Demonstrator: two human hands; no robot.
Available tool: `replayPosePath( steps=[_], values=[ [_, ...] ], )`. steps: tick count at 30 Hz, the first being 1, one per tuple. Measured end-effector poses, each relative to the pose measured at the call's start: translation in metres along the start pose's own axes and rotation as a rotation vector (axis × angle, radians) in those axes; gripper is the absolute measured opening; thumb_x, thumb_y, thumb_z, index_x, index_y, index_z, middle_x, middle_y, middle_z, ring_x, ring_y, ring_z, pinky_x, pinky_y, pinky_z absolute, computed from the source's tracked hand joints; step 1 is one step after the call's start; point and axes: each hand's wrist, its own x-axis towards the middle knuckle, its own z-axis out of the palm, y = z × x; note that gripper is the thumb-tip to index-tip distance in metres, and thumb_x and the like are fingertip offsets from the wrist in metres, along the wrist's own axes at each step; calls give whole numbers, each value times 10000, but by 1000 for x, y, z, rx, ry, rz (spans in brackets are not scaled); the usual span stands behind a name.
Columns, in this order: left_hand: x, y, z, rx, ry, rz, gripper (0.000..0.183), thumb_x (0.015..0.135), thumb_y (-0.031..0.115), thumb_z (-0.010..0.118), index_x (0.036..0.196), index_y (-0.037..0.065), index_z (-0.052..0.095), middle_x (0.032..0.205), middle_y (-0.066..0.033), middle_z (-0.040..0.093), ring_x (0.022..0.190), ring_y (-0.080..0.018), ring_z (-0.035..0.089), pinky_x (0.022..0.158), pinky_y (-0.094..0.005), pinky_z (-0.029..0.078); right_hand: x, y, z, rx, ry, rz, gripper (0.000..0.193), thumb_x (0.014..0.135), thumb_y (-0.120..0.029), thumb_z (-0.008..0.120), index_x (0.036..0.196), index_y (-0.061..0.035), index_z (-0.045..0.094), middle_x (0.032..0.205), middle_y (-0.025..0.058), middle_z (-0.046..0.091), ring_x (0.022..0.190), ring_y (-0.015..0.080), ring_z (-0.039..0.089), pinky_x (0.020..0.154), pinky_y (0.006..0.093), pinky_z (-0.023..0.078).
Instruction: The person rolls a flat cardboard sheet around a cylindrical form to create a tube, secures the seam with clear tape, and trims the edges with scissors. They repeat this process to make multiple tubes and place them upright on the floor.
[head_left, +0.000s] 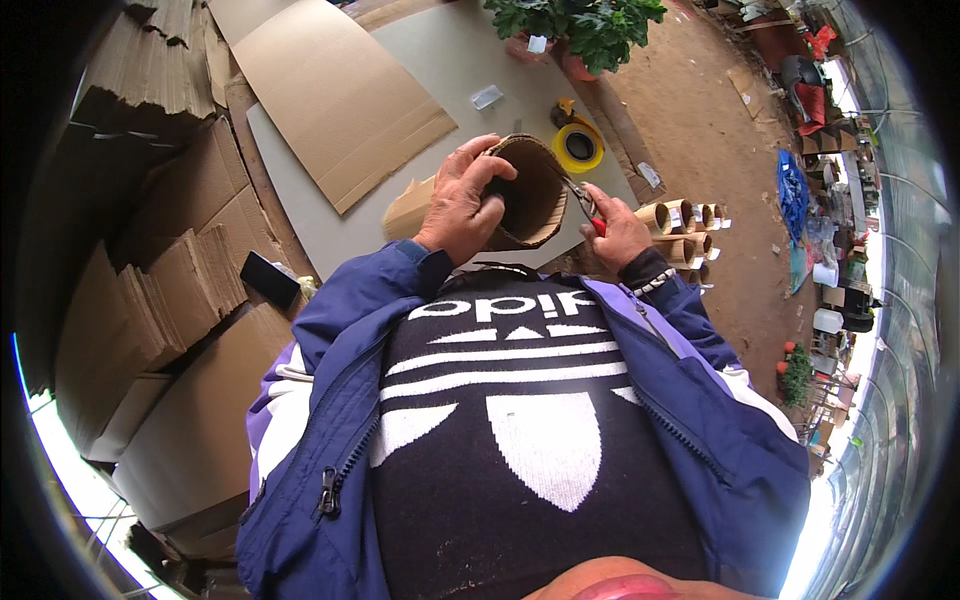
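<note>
"Grasping the tube (540, 190), is that the left hand (463, 203)?"

"Yes, it grips the left of the rim, with fingertips curled into the mouth. The tube is held over the near side of the table (475, 62), short of the tape (578, 147)."

"And the right hand (622, 238)?"

"Wrapped round the red-handled pliers (581, 199). Their nose is at the rim's right side; I can't tell whether it bites."

"How would the tube handle?"

"Light, I'd judge, and dry rather than slippery. The corrugated wall looks fairly stiff along its length but could dent or go oval if squeezed across."

"So where should one take hold?"

"At the rim, I'd say, pinching one wall between thumb and fingers, opposite the pliers, much as the left hand does."
</note>
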Motion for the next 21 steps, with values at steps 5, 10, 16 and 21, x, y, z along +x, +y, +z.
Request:
replayPosePath(
  steps=[5,10,16,21],
  values=[
    [2,-6,-20,-126,18,-21,341,762,5,523,1069,103,634,1441,-137,482,1323,-340,459,1083,-421,395,8,0,-2,-63,103,-112,689,777,-148,728,1425,-257,521,919,104,626,825,313,659,734,420,556],
    [1,-6,-28,-172,-47,-73,366,735,-41,472,1047,71,625,1468,-119,455,1353,-253,435,1130,-377,330,20,-7,-7,-134,75,-147,710,777,-189,751,1441,-256,510,960,105,590,888,312,634,795,426,541],
    [7,-12,-40,-211,-56,-52,363,730,-19,475,1043,82,627,1424,-122,506,1323,-282,476,1106,-375,371,33,-8,-1,-35,15,-130,708,778,-191,745,1443,-255,510,980,116,603,905,327,636,813,438,535],
    [13,-25,-52,-509,-29,-75,510,709,-38,436,1195,52,562,1389,-125,524,1323,-248,474,1166,-375,308,39,-9,10,140,16,-156,705,763,-128,702,1435,-241,520,981,110,594,910,316,629,806,437,530]
  ],
)
